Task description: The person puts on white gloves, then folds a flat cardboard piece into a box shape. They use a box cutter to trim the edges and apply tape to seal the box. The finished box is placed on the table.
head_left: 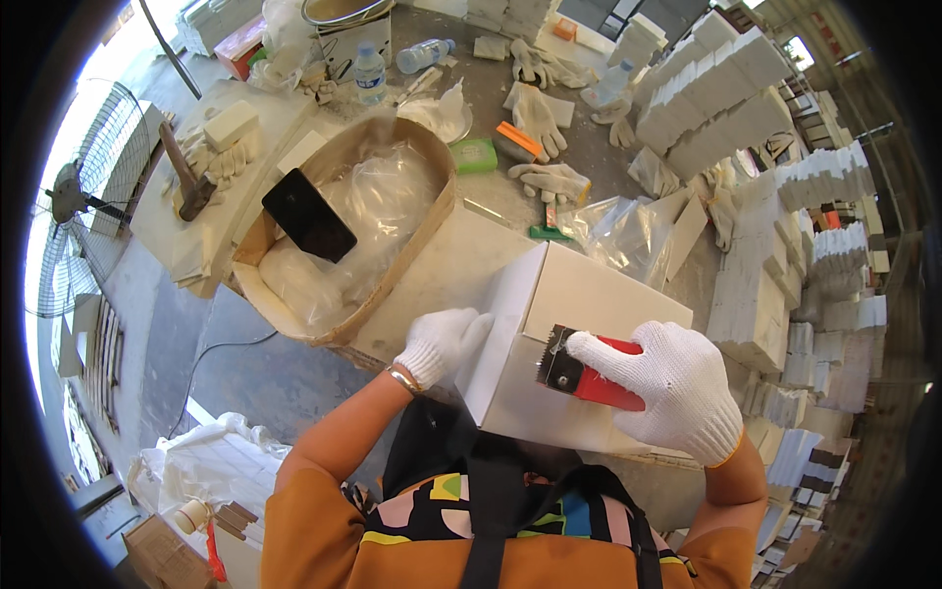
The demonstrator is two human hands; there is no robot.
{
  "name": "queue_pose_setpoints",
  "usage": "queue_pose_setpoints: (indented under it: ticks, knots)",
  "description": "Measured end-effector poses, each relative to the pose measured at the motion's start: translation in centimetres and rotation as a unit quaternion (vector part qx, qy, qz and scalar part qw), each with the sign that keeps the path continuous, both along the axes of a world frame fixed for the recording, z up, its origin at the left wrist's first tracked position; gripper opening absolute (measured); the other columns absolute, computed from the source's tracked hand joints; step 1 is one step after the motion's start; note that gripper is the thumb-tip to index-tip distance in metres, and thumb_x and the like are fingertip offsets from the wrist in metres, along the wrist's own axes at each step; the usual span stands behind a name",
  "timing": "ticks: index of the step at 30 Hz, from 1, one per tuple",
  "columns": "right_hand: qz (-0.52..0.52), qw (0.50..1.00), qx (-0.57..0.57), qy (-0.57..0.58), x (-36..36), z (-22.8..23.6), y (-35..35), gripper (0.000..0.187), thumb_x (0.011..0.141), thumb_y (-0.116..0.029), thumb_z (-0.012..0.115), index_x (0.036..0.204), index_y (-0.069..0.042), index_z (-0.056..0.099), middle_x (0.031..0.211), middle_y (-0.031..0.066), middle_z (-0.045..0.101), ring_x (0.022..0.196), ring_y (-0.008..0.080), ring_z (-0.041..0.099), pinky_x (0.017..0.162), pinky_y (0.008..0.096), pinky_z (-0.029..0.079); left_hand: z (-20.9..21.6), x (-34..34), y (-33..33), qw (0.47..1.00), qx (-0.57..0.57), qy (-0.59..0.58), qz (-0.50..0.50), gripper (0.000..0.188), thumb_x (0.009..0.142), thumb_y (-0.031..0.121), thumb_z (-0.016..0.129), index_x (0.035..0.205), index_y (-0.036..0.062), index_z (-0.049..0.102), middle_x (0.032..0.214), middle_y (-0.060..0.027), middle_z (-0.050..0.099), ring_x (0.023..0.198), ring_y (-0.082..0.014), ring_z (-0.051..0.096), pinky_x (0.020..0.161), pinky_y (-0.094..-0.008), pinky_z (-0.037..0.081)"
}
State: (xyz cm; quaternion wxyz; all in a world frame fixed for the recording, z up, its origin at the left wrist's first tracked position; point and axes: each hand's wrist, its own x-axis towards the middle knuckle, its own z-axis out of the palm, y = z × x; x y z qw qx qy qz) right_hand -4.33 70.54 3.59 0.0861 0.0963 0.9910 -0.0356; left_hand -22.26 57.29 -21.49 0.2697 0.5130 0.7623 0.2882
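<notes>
In front of me a white cardboard box [589,304] stands on the worktable, its seam running across the top. My right hand [682,388], in a white knit glove, is closed around a red tape dispenser [613,393] with a black toothed end. Its index finger lies stretched along the dispenser, just over the box's top. At the box's left side is my left hand [442,344], also gloved, its fingers bent against the cardboard and partly hidden. A bracelet [404,379] circles that wrist.
Left of the box, a cardboard tray [442,182] holds clear plastic, with a black phone [309,216] on top. A hammer [186,177] lies further left. Spare gloves [535,118], a plastic bag [628,231] and bottles [370,74] lie beyond. Stacked white slabs [751,265] rise at right.
</notes>
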Motion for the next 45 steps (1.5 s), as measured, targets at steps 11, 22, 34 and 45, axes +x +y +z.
queue_pose_setpoints:
  ticks: [11,22,34,45]
  knots:
    - [-0.001,0.999,0.000,0.041,0.4,-0.4,0.1,0.056,0.066,-0.032,0.075,0.121,-0.027,0.065,0.069,0.0069,0.050,0.063,0.0240,0.054,0.054,0.0365,0.041,1.0,2.8,1.1,0.916,0.385,-0.063,0.094,0.040,0.088,-0.001,0.055,0.129,-0.0017,0.053,0.130,-0.0235,0.055,0.117,-0.0351,0.057,0.100,-0.0379,0.045]
    - [-0.017,0.997,-0.033,0.074,0.9,-1.1,0.5,0.048,0.067,-0.029,0.071,0.114,-0.026,0.066,0.068,0.0065,0.050,0.062,0.0255,0.056,0.054,0.0372,0.042,8.1,-3.8,7.8,0.930,0.363,-0.040,0.043,0.033,0.087,0.012,0.059,0.119,0.0040,0.061,0.115,-0.0163,0.064,0.105,-0.0333,0.061,0.093,-0.0384,0.048]
    - [-0.024,0.995,-0.078,0.053,1.0,-0.7,1.1,0.033,0.078,-0.032,0.067,0.109,-0.022,0.064,0.069,0.0099,0.054,0.058,0.0270,0.059,0.049,0.0375,0.044,12.5,8.6,27.0,0.750,-0.015,-0.143,-0.645,0.053,0.095,0.043,0.049,0.135,0.0080,0.054,0.137,-0.0156,0.055,0.128,-0.0272,0.050,0.109,-0.0361,0.036]
    - [-0.033,0.986,-0.163,-0.028,1.5,0.1,2.5,0.045,0.083,-0.027,0.061,0.127,-0.022,0.057,0.072,0.0069,0.055,0.058,0.0235,0.059,0.050,0.0359,0.042,10.2,9.6,26.0,0.735,-0.078,-0.273,-0.616,0.037,0.095,0.033,0.050,0.121,0.0083,0.061,0.114,-0.0099,0.064,0.109,-0.0205,0.058,0.096,-0.0334,0.043]
